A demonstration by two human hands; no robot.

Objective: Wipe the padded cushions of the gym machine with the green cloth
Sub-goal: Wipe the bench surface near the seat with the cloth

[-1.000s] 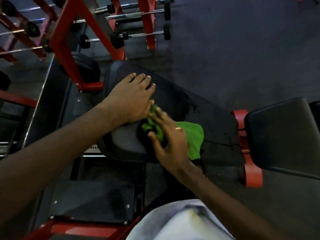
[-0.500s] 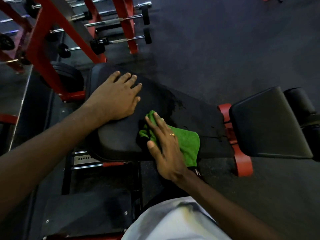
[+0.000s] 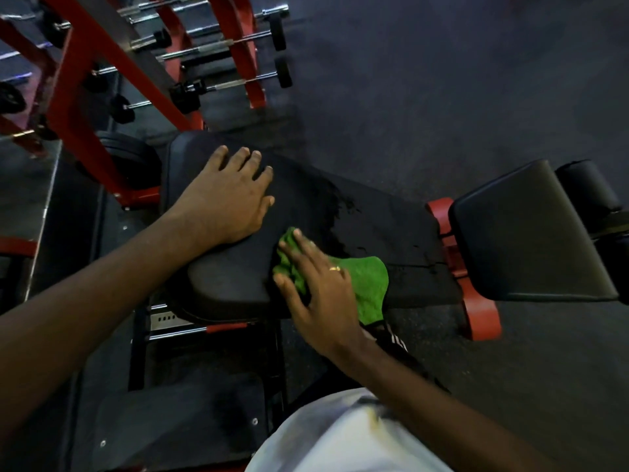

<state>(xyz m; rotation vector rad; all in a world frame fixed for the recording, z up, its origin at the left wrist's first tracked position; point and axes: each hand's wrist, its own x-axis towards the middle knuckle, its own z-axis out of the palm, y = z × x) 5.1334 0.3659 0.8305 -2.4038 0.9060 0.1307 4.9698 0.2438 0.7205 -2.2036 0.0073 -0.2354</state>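
Starting nearest you, a flat black metal footplate (image 3: 177,420) lies low beneath the near edge of the long black padded cushion (image 3: 231,281), so anything slipping off that edge drops there. On that edge, about midway along, your right hand (image 3: 316,284) presses the crumpled green terry cloth (image 3: 369,281) down with straight, spread fingers. Nothing curls round the cloth, and one corner hangs over the edge toward you. Just beside it, your left hand (image 3: 228,199) lies flat and relaxed on the cushion's rounded left end, bracing and holding nothing. By the look of it you are partway through this first cushion: a matt, ragged-edged patch spreads right of the cloth, but whether that is damp or wear cannot be told. The strip under your left hand likely still needs a pass. To the right, across a narrow gap bridged by a red steel bracket (image 3: 480,315), the squarish black padded cushion (image 3: 520,240) and the round black roller pad (image 3: 589,185) behind it look untouched. Strokes rightward have room until that gap. On the far left, the slanted red steel upright (image 3: 88,107) and the barbell rack (image 3: 238,46) crowd the corner, while the dark rubber floor (image 3: 442,80) lies open beyond.
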